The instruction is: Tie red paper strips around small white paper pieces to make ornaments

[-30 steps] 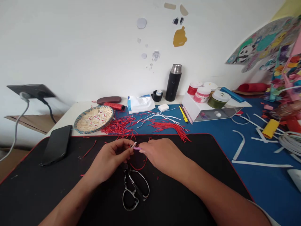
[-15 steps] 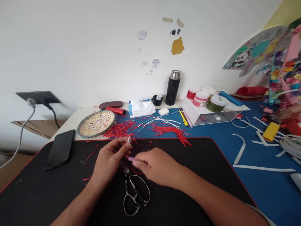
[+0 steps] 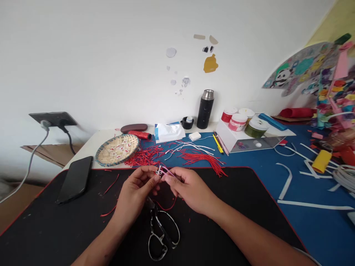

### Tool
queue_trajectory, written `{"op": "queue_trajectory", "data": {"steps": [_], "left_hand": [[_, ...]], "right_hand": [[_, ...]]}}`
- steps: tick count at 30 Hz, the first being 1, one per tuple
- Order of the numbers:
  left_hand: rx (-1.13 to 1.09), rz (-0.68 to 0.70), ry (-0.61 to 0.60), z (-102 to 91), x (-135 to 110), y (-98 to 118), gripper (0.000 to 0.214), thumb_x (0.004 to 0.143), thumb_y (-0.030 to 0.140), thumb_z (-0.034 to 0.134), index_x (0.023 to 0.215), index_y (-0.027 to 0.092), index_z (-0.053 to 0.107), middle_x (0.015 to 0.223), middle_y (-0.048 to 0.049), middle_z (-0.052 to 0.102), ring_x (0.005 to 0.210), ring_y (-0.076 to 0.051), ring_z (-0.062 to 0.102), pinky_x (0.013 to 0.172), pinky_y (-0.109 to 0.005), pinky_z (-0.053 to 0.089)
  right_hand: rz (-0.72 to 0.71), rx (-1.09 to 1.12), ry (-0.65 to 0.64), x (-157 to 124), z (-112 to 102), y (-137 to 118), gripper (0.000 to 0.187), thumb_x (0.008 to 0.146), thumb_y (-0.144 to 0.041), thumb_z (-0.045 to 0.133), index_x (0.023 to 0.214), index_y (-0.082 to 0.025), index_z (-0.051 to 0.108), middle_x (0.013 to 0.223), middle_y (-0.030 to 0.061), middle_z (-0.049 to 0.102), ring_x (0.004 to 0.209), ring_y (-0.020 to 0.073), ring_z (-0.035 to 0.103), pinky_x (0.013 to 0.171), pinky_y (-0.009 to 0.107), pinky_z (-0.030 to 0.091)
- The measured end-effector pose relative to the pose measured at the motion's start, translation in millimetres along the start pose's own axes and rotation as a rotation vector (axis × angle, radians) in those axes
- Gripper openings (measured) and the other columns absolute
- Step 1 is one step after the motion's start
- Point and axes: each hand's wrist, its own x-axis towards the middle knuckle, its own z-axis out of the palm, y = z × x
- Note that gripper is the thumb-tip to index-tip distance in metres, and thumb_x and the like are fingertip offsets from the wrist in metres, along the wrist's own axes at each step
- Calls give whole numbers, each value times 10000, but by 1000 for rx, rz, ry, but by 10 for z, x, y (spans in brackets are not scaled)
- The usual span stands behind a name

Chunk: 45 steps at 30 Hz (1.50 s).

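Between the thumb and fingers of my left hand (image 3: 138,186) is a small knotted white cord (image 3: 159,171), with its loops standing up from the fingertips. My right hand (image 3: 185,184) is closed on slim purple tweezers (image 3: 167,170), and their tips are at the white loops. Whether the tips grip the cord I cannot tell. Below both hands, scissors (image 3: 163,236) lie on the black mat (image 3: 222,236), their blades partly hidden by my left hand. A thin red thread (image 3: 168,209) curves beside the blades.
Behind the hands lie red cord pieces (image 3: 203,158), white cords (image 3: 191,146) and a woven basket (image 3: 118,149). A phone (image 3: 75,179) rests at left. A black flask (image 3: 205,109) and lidded jars (image 3: 237,122) stand at the back. White strips (image 3: 313,205) are at right.
My right hand has raised the purple tweezers from below my left hand up to the white loops. The left hand keeps its hold on the cord. The camera view has tilted up slightly.
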Motion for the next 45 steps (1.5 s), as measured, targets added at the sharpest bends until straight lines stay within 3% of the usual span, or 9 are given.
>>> {"op": "queue_trajectory", "data": {"steps": [6, 15, 35, 45], "left_hand": [[-39, 9, -28, 28, -21, 14, 272, 805, 349, 853, 980, 206, 703, 758, 21, 721, 602, -120, 650, 535, -204, 527], [-62, -29, -84, 63, -44, 12, 297, 789, 376, 873, 944, 180, 714, 694, 15, 707, 577, -123, 641, 522, -204, 532], [-160, -67, -49, 28, -14, -85, 266, 763, 336, 906, 823, 172, 706, 672, 11, 723, 555, -109, 647, 507, -181, 522], [-141, -96, -71, 26, -3, -115, 269, 772, 344, 896, 945, 176, 777, 731, -3, 742, 582, -112, 654, 545, -194, 539]], "right_hand": [[103, 184, 80, 55, -22, 41, 265, 970, -447, 629, 929, -186, 616, 567, -101, 339, 483, 87, 252, 501, 245, 225], [142, 224, 51, 56, 25, 96, 281, 933, -450, 662, 846, -197, 577, 526, -109, 340, 459, 77, 238, 485, 248, 189], [215, 342, 39, 61, 36, 109, 232, 934, -369, 668, 837, -201, 540, 528, -119, 341, 437, 63, 199, 410, 225, 146], [244, 364, 36, 63, 35, 99, 214, 943, -345, 655, 838, -200, 538, 501, -125, 333, 426, 62, 196, 406, 223, 136]]}}
